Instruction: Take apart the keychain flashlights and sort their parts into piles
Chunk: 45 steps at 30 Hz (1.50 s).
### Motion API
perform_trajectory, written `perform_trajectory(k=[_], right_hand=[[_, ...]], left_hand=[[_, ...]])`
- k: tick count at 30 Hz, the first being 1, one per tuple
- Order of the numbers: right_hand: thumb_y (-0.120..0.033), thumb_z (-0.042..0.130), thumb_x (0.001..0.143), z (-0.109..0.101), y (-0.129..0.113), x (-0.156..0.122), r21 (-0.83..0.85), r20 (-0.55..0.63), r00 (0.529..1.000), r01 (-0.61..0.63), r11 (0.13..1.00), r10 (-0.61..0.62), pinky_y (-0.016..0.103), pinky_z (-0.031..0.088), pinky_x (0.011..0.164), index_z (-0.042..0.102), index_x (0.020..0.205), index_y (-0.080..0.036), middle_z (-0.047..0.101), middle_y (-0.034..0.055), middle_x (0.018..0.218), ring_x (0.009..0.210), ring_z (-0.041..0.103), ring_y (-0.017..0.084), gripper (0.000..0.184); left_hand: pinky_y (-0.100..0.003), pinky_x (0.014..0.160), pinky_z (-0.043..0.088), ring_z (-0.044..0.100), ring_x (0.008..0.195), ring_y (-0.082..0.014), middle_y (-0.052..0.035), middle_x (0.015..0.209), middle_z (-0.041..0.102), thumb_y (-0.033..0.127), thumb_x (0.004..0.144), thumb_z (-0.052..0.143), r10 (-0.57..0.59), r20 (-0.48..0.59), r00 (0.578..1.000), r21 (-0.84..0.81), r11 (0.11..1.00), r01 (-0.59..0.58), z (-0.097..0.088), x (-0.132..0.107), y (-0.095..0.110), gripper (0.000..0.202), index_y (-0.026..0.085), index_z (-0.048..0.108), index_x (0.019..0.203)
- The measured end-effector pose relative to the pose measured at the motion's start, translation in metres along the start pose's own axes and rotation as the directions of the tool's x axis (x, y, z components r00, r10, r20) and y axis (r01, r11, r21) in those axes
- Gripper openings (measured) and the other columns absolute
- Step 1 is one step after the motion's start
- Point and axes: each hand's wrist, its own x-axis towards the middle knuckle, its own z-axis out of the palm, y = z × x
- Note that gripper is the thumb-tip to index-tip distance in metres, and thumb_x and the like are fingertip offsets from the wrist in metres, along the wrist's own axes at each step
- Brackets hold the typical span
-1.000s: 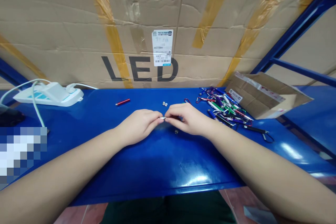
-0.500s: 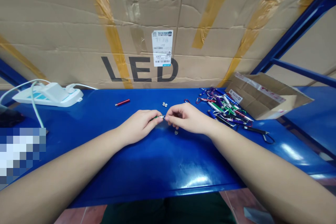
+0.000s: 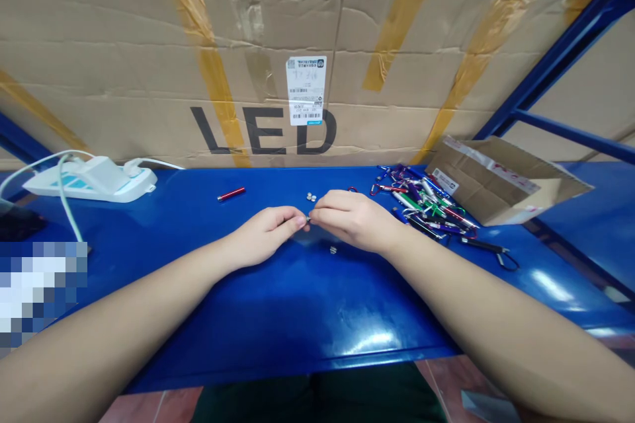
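My left hand [image 3: 268, 232] is closed, thumb and fingers pinching a small penlight [image 3: 308, 219] whose silver tip shows between my hands; its barrel is hidden by the fingers. My right hand [image 3: 360, 221] meets it from the other side, fingertips pressed together on that tip. Several silver button cells [image 3: 311, 197] lie just beyond my fingers. Nearer to me, below the right hand, is a little stack of silver pieces [image 3: 333, 250], possibly more cells. A red tube [image 3: 231, 193] with a silver end rests on the blue table to the left.
A pile of coloured penlights with clips [image 3: 426, 205] lies at the right, beside a tipped open carton [image 3: 496, 178]. A white power strip [image 3: 94, 182] with cables stands at the far left. Behind the blue table [image 3: 278, 330] rises a large cardboard box [image 3: 268, 26].
My right hand has turned, its fingers closing over the penlight's tip. The green barrel that showed at my left fingertips is now covered.
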Motion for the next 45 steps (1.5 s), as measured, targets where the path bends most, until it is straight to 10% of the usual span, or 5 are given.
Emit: perform_trajectory(k=[3, 10, 20, 31, 45], right_hand=[[-0.029, 0.056, 0.105, 0.007, -0.004, 0.001, 0.235, 0.006, 0.976, -0.214, 0.948, 0.219, 0.033, 0.054, 0.076, 0.067, 0.094, -0.019, 0.073, 0.0076, 0.089, 0.082, 0.067, 0.019, 0.018], [-0.051, 0.078, 0.087, 0.022, -0.008, 0.007, 0.802, 0.282, 0.789, -0.506, 0.317, 0.546, 0.029, 0.057, 0.068, 0.059, 0.096, -0.019, 0.068, -0.0002, 0.076, 0.067, 0.068, 0.014, 0.038], [-0.026, 0.058, 0.104, 0.001, -0.010, 0.003, 0.274, 0.063, 0.985, -0.169, 0.947, 0.158, 0.033, 0.053, 0.083, 0.068, 0.098, -0.020, 0.075, 0.0067, 0.094, 0.087, 0.068, 0.018, 0.012], [-0.020, 0.042, 0.110, 0.003, -0.006, 0.004, -0.043, 0.072, 0.986, 0.151, 0.988, -0.148, 0.037, 0.055, 0.091, 0.069, 0.099, -0.019, 0.074, 0.0104, 0.097, 0.095, 0.066, 0.022, 0.029], [-0.010, 0.061, 0.088, 0.002, 0.005, -0.004, 0.132, 0.153, 0.922, -0.377, 0.917, 0.357, 0.027, 0.048, 0.070, 0.071, 0.093, -0.018, 0.070, 0.0025, 0.082, 0.071, 0.062, 0.014, 0.014]], left_hand=[[-0.029, 0.074, 0.048, 0.065, 0.080, -0.0189, -0.0029, 0.088, 0.073, 0.052, 0.104, 0.044, 0.033, -0.060, 0.998, 0.083, 0.996, -0.027, 0.000, -0.001, 0.000, 0.042, 0.018, 0.067, 0.096], [-0.030, 0.077, 0.047, 0.067, 0.084, -0.0193, -0.0027, 0.091, 0.072, 0.040, 0.108, 0.046, 0.270, -0.091, 0.959, 0.330, 0.916, -0.226, 0.001, -0.004, -0.003, 0.029, 0.021, 0.067, 0.102], [-0.028, 0.069, 0.045, 0.060, 0.072, -0.0164, -0.0011, 0.078, 0.066, 0.052, 0.105, 0.043, 0.098, 0.037, 0.994, 0.099, 0.990, -0.101, -0.003, -0.002, -0.003, 0.043, 0.018, 0.066, 0.089], [-0.022, 0.046, 0.016, 0.015, 0.047, -0.0056, 0.0109, 0.056, 0.025, 0.069, 0.091, 0.066, -0.156, 0.454, 0.877, -0.548, 0.728, 0.412, -0.014, 0.001, -0.008, 0.052, 0.018, 0.056, 0.083], [-0.033, 0.086, 0.054, 0.065, 0.093, -0.0185, -0.0067, 0.107, 0.071, 0.057, 0.098, 0.062, 0.063, 0.058, 0.996, -0.150, 0.987, -0.054, -0.019, 0.002, -0.022, 0.041, 0.019, 0.071, 0.112]])
